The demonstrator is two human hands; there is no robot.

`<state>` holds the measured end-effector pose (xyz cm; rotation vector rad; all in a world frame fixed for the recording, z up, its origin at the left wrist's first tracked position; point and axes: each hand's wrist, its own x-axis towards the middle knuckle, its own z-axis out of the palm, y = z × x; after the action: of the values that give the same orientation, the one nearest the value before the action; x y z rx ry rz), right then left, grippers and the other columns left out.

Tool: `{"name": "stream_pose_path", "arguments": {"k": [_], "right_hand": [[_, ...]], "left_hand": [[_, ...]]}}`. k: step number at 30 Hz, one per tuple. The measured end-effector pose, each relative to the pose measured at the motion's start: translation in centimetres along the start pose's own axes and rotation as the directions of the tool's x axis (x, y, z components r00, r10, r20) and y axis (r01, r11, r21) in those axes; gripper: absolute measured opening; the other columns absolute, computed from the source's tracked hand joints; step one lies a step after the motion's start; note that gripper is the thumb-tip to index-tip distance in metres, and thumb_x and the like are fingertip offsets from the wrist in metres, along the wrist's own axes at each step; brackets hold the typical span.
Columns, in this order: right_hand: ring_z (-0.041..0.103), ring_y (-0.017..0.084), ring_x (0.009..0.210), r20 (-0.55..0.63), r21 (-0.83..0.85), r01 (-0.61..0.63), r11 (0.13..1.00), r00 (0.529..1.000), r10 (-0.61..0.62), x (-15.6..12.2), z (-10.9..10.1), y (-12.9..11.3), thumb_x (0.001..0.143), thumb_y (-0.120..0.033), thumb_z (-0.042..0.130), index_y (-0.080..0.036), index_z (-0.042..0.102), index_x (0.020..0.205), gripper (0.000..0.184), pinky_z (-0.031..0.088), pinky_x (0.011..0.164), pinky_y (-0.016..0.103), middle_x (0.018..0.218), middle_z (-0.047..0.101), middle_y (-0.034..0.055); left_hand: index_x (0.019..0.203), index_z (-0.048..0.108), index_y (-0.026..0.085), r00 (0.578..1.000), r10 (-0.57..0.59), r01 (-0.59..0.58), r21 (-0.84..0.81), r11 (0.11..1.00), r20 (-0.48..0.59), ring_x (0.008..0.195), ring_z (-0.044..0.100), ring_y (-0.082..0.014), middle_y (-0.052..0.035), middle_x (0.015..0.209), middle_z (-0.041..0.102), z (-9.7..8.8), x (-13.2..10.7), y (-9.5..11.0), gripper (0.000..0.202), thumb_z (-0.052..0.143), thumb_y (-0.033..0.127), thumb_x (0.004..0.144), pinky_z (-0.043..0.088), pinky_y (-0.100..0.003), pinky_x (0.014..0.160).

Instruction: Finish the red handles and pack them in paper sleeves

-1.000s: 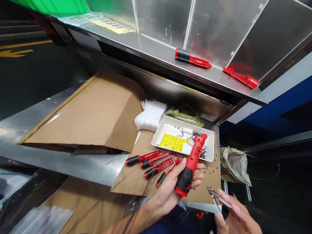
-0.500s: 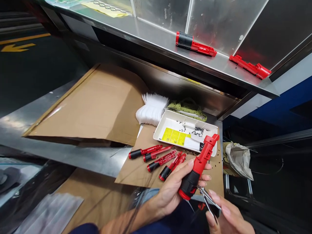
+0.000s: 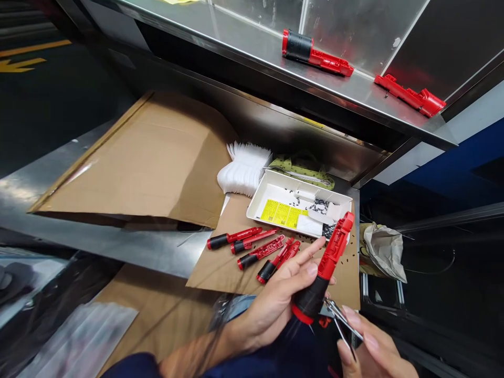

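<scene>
My left hand (image 3: 271, 294) holds a red plastic housing (image 3: 334, 247) with a black sleeve round its lower end and a red rim at the bottom. It tilts, red end up and to the right. My right hand (image 3: 374, 341) pinches silver nail clippers (image 3: 342, 320), thumb on one arm and fingers on the other. Their head is close to the black sleeve; whether it touches cannot be told. On the cardboard sheet (image 3: 220, 270) to the left lie several smaller red-and-black parts (image 3: 258, 253).
Behind stands a white tray (image 3: 255, 207) with yellow labels and small black pieces. White sheets (image 3: 244, 169) and a green pouch (image 3: 303, 173) are beside it. A large cardboard box (image 3: 142, 157) lies left. Two red parts (image 3: 331, 61) rest on the metal shelf (image 3: 244, 39).
My left hand has turned the housing about its length, showing a different side, and its index finger has stretched upward. The clippers have moved slightly right with my right hand. The view has shifted a little.
</scene>
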<state>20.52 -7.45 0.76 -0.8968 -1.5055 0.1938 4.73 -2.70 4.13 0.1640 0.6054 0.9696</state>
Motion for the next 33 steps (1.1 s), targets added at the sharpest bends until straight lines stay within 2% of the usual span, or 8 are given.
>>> {"name": "stream_pose_path", "arguments": {"k": [3, 6, 9, 15, 20, 25, 33], "right_hand": [[0.077, 0.021, 0.072, 0.014, 0.013, 0.033, 0.999, 0.999, -0.033, -0.1, -0.4, 0.2, 0.084, -0.015, 0.072, -0.016, 0.066, 0.112, 0.029, 0.066, 0.060, 0.027, 0.085, 0.076, 0.0050], [0.077, 0.021, 0.071, 0.031, 0.020, 0.046, 0.999, 0.998, -0.047, -0.2, -0.5, 0.1, 0.085, -0.015, 0.071, -0.015, 0.065, 0.111, 0.027, 0.066, 0.061, 0.027, 0.083, 0.077, 0.0050], [0.077, 0.022, 0.071, 0.030, 0.019, 0.019, 1.000, 0.999, -0.019, -0.2, 0.0, -0.1, 0.088, -0.018, 0.069, -0.017, 0.066, 0.108, 0.021, 0.066, 0.058, 0.028, 0.082, 0.077, 0.0050], [0.077, 0.022, 0.073, 0.027, 0.038, 0.035, 0.999, 0.999, -0.036, -0.2, 0.5, 0.0, 0.086, -0.018, 0.071, -0.017, 0.066, 0.110, 0.025, 0.066, 0.058, 0.026, 0.082, 0.078, 0.0050], [0.077, 0.023, 0.068, 0.009, 0.047, 0.062, 0.997, 0.998, -0.062, -0.2, 0.5, 0.1, 0.084, -0.019, 0.073, -0.017, 0.067, 0.113, 0.029, 0.066, 0.055, 0.027, 0.082, 0.079, 0.0056], [0.077, 0.021, 0.075, 0.038, 0.042, 0.074, 0.996, 0.996, -0.076, 0.0, 0.4, -0.1, 0.087, -0.019, 0.070, -0.017, 0.066, 0.116, 0.029, 0.065, 0.060, 0.024, 0.083, 0.078, 0.0050], [0.077, 0.020, 0.072, 0.022, 0.024, 0.044, 0.999, 0.999, -0.045, -0.1, 0.5, -0.3, 0.084, -0.019, 0.073, -0.018, 0.067, 0.105, 0.022, 0.065, 0.060, 0.023, 0.082, 0.079, 0.0037]], "left_hand": [[0.129, 0.066, 0.020, 0.999, 0.000, 0.002, -0.035, 0.999, 0.041, 0.092, 0.067, -0.0176, -0.0086, 0.097, 0.073, 0.0, 0.2, -0.1, 0.054, 0.079, 0.032, 0.078, 0.053, -0.028, 0.084], [0.121, 0.070, 0.018, 0.998, -0.014, 0.019, -0.095, 0.995, 0.056, 0.103, 0.067, -0.0227, -0.0118, 0.111, 0.073, 0.3, 0.3, -0.1, 0.046, 0.079, 0.031, 0.078, 0.052, -0.035, 0.094], [0.120, 0.071, 0.018, 0.998, -0.034, 0.040, -0.131, 0.991, 0.050, 0.100, 0.069, -0.0223, -0.0115, 0.112, 0.073, 0.5, 0.2, -0.1, 0.041, 0.076, 0.029, 0.081, 0.053, -0.033, 0.091], [0.129, 0.064, 0.014, 0.998, -0.041, 0.047, -0.121, 0.992, 0.047, 0.089, 0.068, -0.0161, -0.0090, 0.095, 0.074, 0.9, -0.3, 0.0, 0.043, 0.067, 0.028, 0.089, 0.052, -0.028, 0.087], [0.128, 0.066, 0.017, 0.998, -0.027, 0.033, -0.098, 0.995, 0.060, 0.087, 0.069, -0.0146, -0.0086, 0.095, 0.075, 0.8, -0.3, -0.1, 0.047, 0.074, 0.029, 0.084, 0.054, -0.026, 0.085], [0.127, 0.067, 0.022, 0.996, -0.054, 0.059, -0.081, 0.995, 0.065, 0.078, 0.071, -0.0128, -0.0078, 0.088, 0.076, 0.7, -0.4, -0.1, 0.052, 0.079, 0.034, 0.078, 0.055, -0.020, 0.076], [0.127, 0.067, 0.023, 0.995, -0.062, 0.066, -0.063, 0.996, 0.075, 0.078, 0.073, -0.0124, -0.0078, 0.089, 0.077, 0.8, -0.4, -0.2, 0.052, 0.079, 0.035, 0.078, 0.055, -0.019, 0.076]]}}
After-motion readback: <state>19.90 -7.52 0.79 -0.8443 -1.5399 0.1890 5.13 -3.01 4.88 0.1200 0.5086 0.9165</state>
